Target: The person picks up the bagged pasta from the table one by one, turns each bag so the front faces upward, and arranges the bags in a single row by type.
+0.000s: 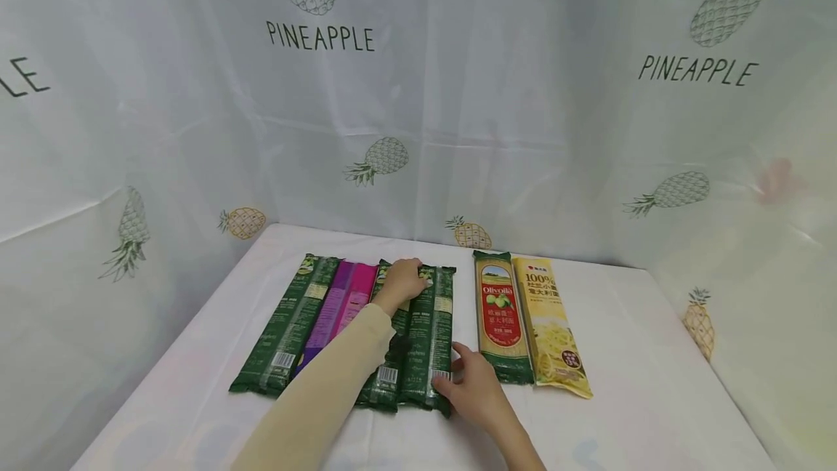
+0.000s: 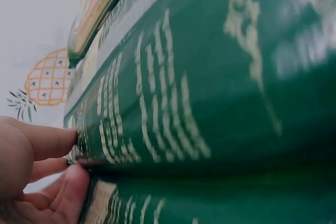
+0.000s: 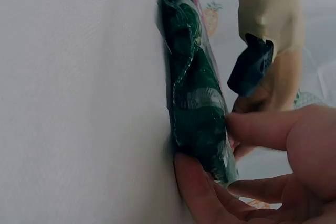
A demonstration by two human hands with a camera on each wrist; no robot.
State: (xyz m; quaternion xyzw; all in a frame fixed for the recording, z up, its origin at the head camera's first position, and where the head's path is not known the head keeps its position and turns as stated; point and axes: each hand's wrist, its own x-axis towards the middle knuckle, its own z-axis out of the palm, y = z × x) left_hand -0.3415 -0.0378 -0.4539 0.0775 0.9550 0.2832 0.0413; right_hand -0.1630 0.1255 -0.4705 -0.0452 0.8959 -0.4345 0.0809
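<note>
A dark green spaghetti packet (image 1: 426, 336) lies on the white table at the right end of a side-by-side row. My left hand (image 1: 402, 282) holds its far end; in the left wrist view, the thumb and fingers (image 2: 52, 142) pinch that end of the packet (image 2: 173, 93). Down at the near right corner, my right hand (image 1: 476, 389) grips the same packet, its thumb and fingers on opposite faces in the right wrist view. Beside it on the left lies another green packet (image 1: 381, 384), partly hidden by the left forearm. The two packets touch along their sides.
Farther left in the row are a purple-pink packet (image 1: 345, 298) and a green packet (image 1: 288, 325). To the right, across a gap, lie a red-labelled Olivoilà spaghetti packet (image 1: 502, 315) and a yellow pasta packet (image 1: 554, 325). A pineapple-print curtain (image 1: 523, 129) hangs behind the table.
</note>
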